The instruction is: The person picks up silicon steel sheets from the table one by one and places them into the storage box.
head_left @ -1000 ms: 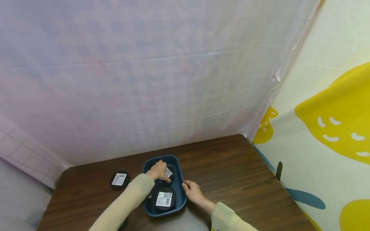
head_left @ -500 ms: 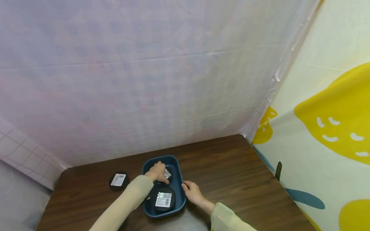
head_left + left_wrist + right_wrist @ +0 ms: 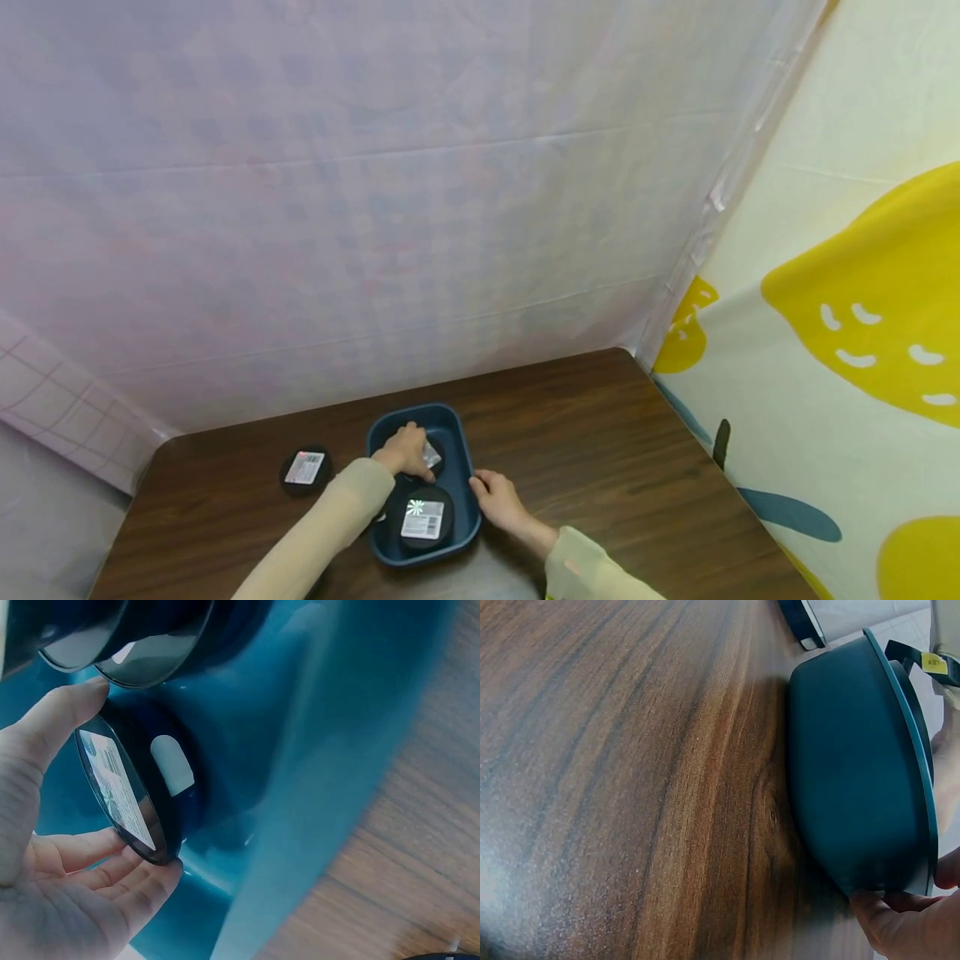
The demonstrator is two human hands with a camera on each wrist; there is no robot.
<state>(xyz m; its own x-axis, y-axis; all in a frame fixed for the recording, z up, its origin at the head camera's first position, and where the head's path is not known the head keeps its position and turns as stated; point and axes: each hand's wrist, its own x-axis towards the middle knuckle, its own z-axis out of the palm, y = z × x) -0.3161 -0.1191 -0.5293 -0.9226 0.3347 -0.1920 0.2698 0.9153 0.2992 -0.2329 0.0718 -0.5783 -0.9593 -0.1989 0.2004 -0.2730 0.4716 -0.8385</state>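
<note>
A dark blue tray (image 3: pixel 468 471) with rounded corners and raised walls stands on the table. Inside its far half, my left hand (image 3: pixel 405 450) grips a round, flat black tub (image 3: pixel 124 791). The left wrist view shows the thumb at one edge of this tub and the fingers at the opposite edge; it stands tilted, a white label on its face. A second black tub (image 3: pixel 424 518) with a barcode label lies in the tray's near half. My right hand (image 3: pixel 501 502) pinches the tray's right wall, thumb outside and fingers at the rim.
Left of the tray, another labelled black tub (image 3: pixel 306 470) sits on the dark wood table (image 3: pixel 592 450). A dark round edge (image 3: pixel 321 583) shows beside the left sleeve, mostly hidden. A pale curtain (image 3: pixel 360 250) hangs behind, and a lemon-print cloth (image 3: pixel 847 433) at the right.
</note>
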